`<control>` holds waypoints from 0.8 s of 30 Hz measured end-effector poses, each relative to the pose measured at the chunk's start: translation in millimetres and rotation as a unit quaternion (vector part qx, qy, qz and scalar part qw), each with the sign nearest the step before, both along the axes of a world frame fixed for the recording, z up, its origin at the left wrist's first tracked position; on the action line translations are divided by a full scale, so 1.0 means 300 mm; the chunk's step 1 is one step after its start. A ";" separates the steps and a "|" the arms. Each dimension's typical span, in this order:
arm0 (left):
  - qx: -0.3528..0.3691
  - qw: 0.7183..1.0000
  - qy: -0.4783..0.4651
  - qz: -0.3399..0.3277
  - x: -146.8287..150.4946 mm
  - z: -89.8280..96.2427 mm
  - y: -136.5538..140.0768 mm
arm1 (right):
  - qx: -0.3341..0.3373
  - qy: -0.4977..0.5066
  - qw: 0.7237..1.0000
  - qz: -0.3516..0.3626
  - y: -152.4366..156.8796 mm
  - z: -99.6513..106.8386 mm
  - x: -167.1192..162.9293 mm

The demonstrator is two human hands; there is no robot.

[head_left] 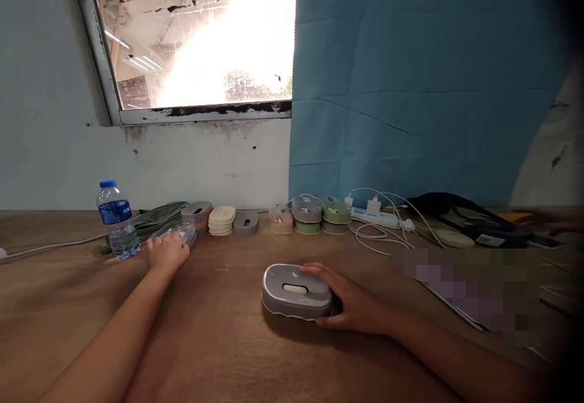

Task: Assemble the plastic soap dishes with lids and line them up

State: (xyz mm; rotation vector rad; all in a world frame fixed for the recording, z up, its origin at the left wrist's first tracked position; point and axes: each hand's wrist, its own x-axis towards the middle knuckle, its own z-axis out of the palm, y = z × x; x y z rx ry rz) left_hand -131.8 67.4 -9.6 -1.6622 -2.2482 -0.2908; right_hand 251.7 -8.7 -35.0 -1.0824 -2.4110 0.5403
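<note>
Head view: the right hand (349, 304) grips one end of a grey, rounded plastic box (292, 306) on the brown wooden tabletop (205, 330); lifted thus, it could tilt. The left hand (168, 254), its grip unclear, touches clear plastic containers (187, 228); a leftward nudge could topple the blue-capped, clear plastic bottle (116, 217). The box's contents are hidden.

The right hand (342, 298) grips a grey oval box (292, 301) while the left hand (166, 254) touches clear plastic pieces (188, 230).
</note>
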 end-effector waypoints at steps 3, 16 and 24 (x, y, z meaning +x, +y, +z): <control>-0.005 1.000 -0.011 -0.008 -0.001 0.013 -0.003 | -0.006 -0.002 1.000 0.000 -0.002 0.005 -0.002; 0.167 0.982 0.020 -0.086 -0.014 0.008 -0.004 | -0.023 0.035 0.999 0.018 0.006 -0.006 0.009; 0.391 0.773 -0.376 -0.328 0.163 0.024 -0.070 | -0.061 0.115 0.991 0.032 0.009 -0.019 0.013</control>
